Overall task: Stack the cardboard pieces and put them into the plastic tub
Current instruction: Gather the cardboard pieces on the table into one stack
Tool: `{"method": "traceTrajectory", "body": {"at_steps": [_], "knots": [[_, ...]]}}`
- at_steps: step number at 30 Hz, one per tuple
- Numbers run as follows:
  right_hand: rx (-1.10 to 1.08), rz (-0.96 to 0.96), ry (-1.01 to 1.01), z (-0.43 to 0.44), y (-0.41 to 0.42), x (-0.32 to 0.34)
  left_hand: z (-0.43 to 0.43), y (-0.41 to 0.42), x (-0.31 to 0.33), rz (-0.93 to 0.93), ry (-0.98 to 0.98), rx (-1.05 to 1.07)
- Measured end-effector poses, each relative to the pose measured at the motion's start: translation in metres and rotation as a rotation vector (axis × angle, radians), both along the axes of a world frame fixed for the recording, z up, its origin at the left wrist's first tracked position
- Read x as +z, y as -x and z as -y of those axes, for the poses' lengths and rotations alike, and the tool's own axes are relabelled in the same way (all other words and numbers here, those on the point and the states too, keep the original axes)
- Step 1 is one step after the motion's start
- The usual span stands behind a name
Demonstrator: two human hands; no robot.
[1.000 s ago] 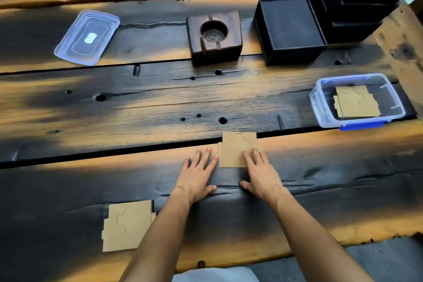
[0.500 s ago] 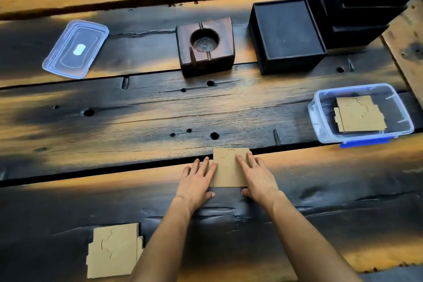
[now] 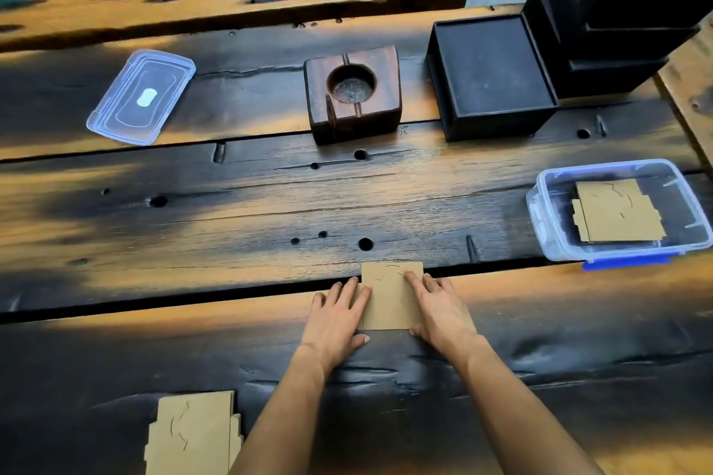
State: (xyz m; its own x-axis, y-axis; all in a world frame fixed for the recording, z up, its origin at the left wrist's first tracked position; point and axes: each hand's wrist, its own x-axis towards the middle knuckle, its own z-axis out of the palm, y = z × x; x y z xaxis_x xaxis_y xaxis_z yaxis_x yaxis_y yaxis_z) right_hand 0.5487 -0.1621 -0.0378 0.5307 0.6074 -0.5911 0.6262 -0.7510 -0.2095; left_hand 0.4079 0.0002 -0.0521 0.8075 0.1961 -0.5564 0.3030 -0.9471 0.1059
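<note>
The cardboard stack (image 3: 389,301) lies flat on the table (image 3: 231,227) between both hands, well left of the tub (image 3: 538,216). The left hand (image 3: 335,320) and the right hand (image 3: 440,310) press its sides with straight fingers, gripping nothing. Its long axis points away from the person.

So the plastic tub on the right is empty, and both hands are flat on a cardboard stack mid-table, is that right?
Not quite. The head view shows the plastic tub holds cardboard pieces, so it is not empty. The rest stands: the left hand and right hand lie flat on the cardboard stack mid-table.
</note>
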Motion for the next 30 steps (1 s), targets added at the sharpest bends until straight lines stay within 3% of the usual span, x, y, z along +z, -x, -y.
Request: {"method": "traceTrajectory", "body": {"at_steps": [18,30], "knots": [[0.022,-0.051,-0.119,0.000,0.011,0.023,-0.014,0.009,0.020,0.070,-0.021,-0.028],[0.094,0.047,-0.202,-0.032,0.052,0.052,-0.040,0.062,0.051,0.128,-0.062,0.040]]}}
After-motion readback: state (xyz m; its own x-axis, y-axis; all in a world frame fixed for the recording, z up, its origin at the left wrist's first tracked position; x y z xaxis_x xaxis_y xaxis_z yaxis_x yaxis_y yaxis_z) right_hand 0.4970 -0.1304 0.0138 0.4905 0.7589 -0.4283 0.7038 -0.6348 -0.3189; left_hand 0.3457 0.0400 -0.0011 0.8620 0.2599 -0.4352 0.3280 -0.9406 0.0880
